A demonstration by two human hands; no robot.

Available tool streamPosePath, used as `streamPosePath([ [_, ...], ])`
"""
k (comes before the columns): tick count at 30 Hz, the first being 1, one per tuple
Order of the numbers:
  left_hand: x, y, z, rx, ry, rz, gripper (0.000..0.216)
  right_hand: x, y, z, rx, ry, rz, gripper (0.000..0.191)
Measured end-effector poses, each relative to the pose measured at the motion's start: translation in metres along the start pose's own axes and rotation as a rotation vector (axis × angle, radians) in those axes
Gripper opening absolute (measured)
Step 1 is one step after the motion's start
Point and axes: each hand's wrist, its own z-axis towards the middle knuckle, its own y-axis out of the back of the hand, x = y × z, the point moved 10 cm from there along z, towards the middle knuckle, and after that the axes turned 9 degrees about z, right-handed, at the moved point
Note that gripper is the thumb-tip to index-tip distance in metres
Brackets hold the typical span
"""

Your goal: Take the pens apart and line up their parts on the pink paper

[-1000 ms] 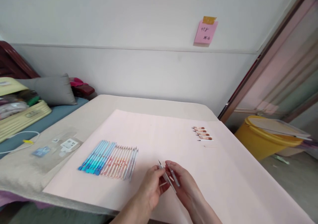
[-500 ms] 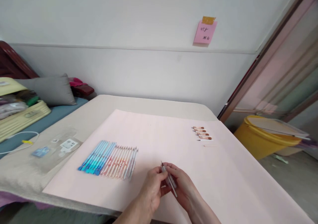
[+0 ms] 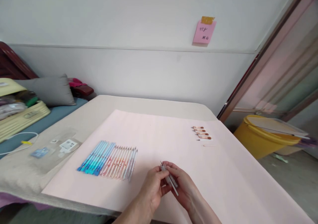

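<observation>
Both my hands meet low at the middle of the pink sheet (image 3: 154, 131). My left hand (image 3: 151, 189) and my right hand (image 3: 184, 187) are closed together on a thin clear pen (image 3: 169, 179), its dark tip pointing up and away. A row of several pens (image 3: 108, 159), blue ones on the left and pale pink ones on the right, lies side by side to the left of my hands. Several short brown-tipped pen parts (image 3: 201, 133) lie in a small stack at the far right of the sheet.
A clear plastic bag with labels (image 3: 56, 146) lies on the beige table left of the sheet. A yellow basket (image 3: 22, 118), a grey pillow (image 3: 51, 89) and a white cable sit further left. A yellow bucket (image 3: 265, 138) stands on the floor at right. A pink note (image 3: 204, 31) hangs on the wall.
My two hands have closed in on each other, bringing the two pen pieces they held apart into one line. The pen now sits lower between the fingers.
</observation>
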Motion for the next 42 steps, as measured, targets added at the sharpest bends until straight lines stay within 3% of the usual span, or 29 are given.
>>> streamPosePath([
  [5,-0.008,0.004,0.001,-0.032,-0.034,-0.044,0.015,0.012,-0.003,-0.006,-0.022,0.113,-0.063,0.022],
  [11,-0.032,0.028,0.007,-0.148,-0.154,-0.146,0.011,0.022,-0.024,-0.016,0.046,0.230,-0.339,0.033],
  [15,-0.039,0.032,0.008,-0.139,-0.208,-0.155,0.011,0.027,-0.024,-0.016,-0.001,0.337,-0.632,0.035],
  [20,-0.033,0.030,0.008,-0.116,-0.219,-0.071,0.016,0.031,-0.027,-0.017,-0.021,0.416,-0.794,0.033],
  [27,-0.028,0.026,0.010,-0.074,-0.207,-0.090,0.014,0.029,-0.025,-0.012,-0.004,0.349,-0.737,0.032],
  [33,-0.032,0.028,0.006,-0.133,-0.215,-0.106,0.010,0.033,-0.024,-0.013,-0.013,0.282,-0.644,0.031],
  [42,-0.036,0.018,0.002,-0.084,-0.238,-0.087,0.010,0.040,-0.017,-0.012,-0.069,0.294,-0.599,0.031],
])
